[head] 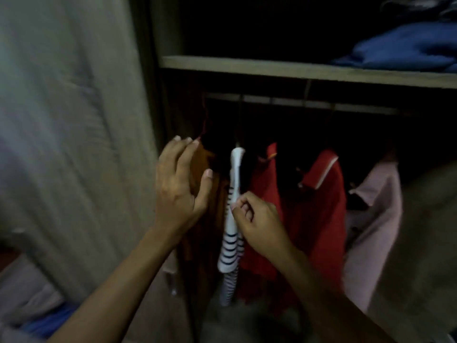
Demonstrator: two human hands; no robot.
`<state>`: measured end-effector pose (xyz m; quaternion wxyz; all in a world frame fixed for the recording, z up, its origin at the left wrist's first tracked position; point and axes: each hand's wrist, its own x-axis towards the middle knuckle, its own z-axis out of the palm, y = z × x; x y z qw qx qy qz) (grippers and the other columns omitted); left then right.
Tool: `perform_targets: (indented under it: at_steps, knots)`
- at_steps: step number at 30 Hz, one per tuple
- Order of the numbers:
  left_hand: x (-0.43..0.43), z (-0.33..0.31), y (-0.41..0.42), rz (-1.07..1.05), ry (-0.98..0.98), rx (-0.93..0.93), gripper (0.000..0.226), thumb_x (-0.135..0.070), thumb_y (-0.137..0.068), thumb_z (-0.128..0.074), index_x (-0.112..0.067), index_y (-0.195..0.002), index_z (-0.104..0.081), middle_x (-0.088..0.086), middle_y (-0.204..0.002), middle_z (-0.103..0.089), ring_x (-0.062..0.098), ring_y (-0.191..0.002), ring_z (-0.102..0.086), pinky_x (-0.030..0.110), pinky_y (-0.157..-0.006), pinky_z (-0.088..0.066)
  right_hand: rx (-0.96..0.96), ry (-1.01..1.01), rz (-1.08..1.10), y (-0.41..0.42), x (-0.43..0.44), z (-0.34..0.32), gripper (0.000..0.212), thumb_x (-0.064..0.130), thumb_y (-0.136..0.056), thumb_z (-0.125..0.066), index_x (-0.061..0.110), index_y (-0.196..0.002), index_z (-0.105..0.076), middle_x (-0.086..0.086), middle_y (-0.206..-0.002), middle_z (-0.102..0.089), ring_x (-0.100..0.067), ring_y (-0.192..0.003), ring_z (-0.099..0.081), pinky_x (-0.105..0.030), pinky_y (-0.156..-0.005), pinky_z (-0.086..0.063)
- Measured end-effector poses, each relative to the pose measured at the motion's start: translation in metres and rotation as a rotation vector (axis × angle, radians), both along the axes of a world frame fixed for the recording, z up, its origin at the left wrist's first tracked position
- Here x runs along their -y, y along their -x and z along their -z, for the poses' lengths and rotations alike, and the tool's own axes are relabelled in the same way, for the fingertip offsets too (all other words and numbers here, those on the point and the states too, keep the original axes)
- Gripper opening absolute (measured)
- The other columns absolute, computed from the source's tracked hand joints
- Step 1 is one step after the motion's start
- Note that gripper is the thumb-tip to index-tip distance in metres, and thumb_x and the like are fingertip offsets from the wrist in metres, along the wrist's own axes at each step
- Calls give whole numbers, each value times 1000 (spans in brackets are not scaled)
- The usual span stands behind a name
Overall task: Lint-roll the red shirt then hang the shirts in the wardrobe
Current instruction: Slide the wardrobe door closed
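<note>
Inside the dark wardrobe, shirts hang from a rail. From left to right there is an orange shirt, a white shirt with dark stripes, two red shirts and a pale pink one. My left hand is spread against the orange shirt, fingertips up by its red hanger. My right hand pinches the edge of the striped shirt with curled fingers.
A wooden shelf above the rail carries folded blue cloth. The open wardrobe door stands at the left. Pale and blue fabric lies at the lower left, beige cloth at the right.
</note>
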<state>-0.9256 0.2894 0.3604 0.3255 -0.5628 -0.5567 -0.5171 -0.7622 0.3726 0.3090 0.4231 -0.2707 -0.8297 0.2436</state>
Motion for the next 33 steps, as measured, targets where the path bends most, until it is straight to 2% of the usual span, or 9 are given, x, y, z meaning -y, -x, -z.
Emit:
perform_targets:
  at_steps: [6,10,13,17,20,24,27,29,33]
  knots:
    - [37,27,70,122,-61,-119,48,-10,-90,-59,1,-134,-45,27,-140,-41,46,-138,-36,65,-111,-32,198,119,101,92,39,115,36,37,-87,-61,13,-61,-54,-1,-54,-56,-14,-52,-53,-35,-53,-41]
    - [43,50,123,30,-22,-41,49,-13,-93,-54,2,-138,-42,27,-146,-35,41,-143,-26,67,-114,-24,395,269,144,117,66,187,42,44,-87,-54,16,-56,-51,0,-51,-52,-15,-49,-50,-35,-52,-42]
    - [37,73,151,-45,35,-41,52,-15,-95,-52,0,-143,-39,27,-149,-32,49,-142,-26,70,-113,-21,473,395,174,131,85,217,46,41,-90,-57,19,-52,-44,2,-48,-44,-13,-45,-44,-30,-51,-37]
    - [30,85,160,-64,48,-78,54,-18,-95,-49,-2,-144,-37,30,-149,-29,42,-143,-20,68,-116,-14,507,462,264,150,101,236,52,42,-91,-57,24,-48,-35,6,-46,-36,-13,-46,-45,-30,-49,-37]
    - [27,86,160,-62,45,-75,54,-20,-96,-46,-2,-146,-35,30,-150,-27,37,-144,-15,65,-117,-9,545,522,363,160,101,242,50,47,-89,-55,24,-48,-38,1,-53,-53,-25,-59,-62,-37,-58,-50]
    - [26,87,159,-54,45,-51,54,-20,-97,-44,-3,-147,-34,31,-151,-27,30,-148,-7,63,-117,-6,562,520,412,159,101,244,49,47,-88,-58,23,-49,-42,-5,-60,-64,-24,-60,-63,-36,-58,-50]
    - [27,85,152,-45,60,-50,54,-17,-96,-47,-1,-146,-36,37,-148,-32,36,-145,-12,66,-116,-8,582,504,409,155,104,242,45,43,-92,-58,21,-53,-50,0,-55,-58,-19,-54,-59,-31,-53,-44]
    - [27,84,144,-33,72,-56,55,-17,-95,-49,-1,-146,-35,39,-148,-33,37,-144,-13,66,-116,-7,593,518,416,149,105,237,49,42,-93,-56,21,-51,-44,3,-53,-51,-17,-52,-53,-29,-53,-41]
    - [20,84,117,-18,81,-68,57,-17,-95,-54,-3,-146,-36,38,-149,-33,34,-146,-10,65,-117,-5,596,524,442,122,101,231,45,40,-93,-56,23,-53,-43,3,-57,-52,-19,-58,-57,-33,-61,-50]
